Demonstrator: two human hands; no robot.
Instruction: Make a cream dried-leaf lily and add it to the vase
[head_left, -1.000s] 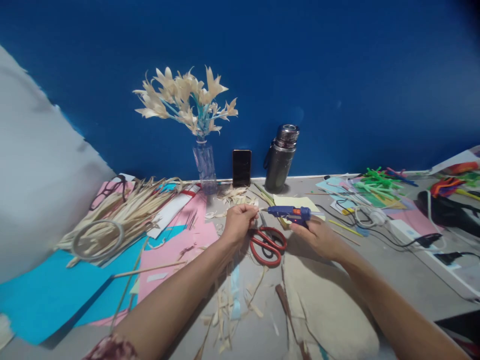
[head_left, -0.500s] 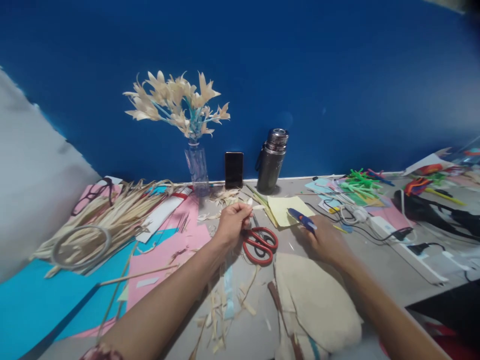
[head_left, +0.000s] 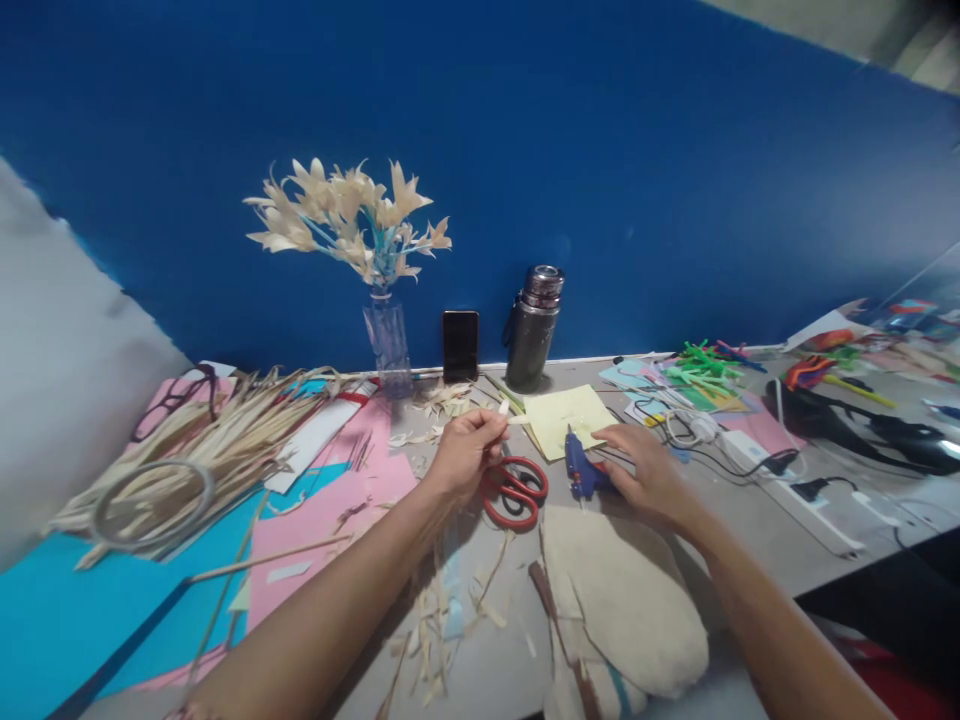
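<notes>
My left hand [head_left: 466, 455] is pinched on a small pale strip of husk [head_left: 517, 420], whose end sticks out past the fingertips. Just below those fingers lie red-handled scissors [head_left: 517, 492]; their blades are partly hidden. A blue glue gun [head_left: 579, 470] rests on its side, nozzle at the edge of a yellow paper sheet [head_left: 574, 408]. Right beside it is my right hand [head_left: 645, 472], thumb and fingers apart and not wrapped round the gun. Whether the fingertips still touch it I cannot tell.
Husk flowers [head_left: 352, 215] stand in a clear bottle [head_left: 388, 345] by the blue wall, near a phone [head_left: 460, 345] and a thermos [head_left: 534, 330]. Dried husks [head_left: 247, 430] lie left, a cream cloth [head_left: 622, 600] in front, a power strip [head_left: 795, 490] and cords right.
My right hand has set the glue gun down by the yellow paper and loosened its fingers. My left hand keeps its pinch on the husk strip. The view has shifted slightly to the right.
</notes>
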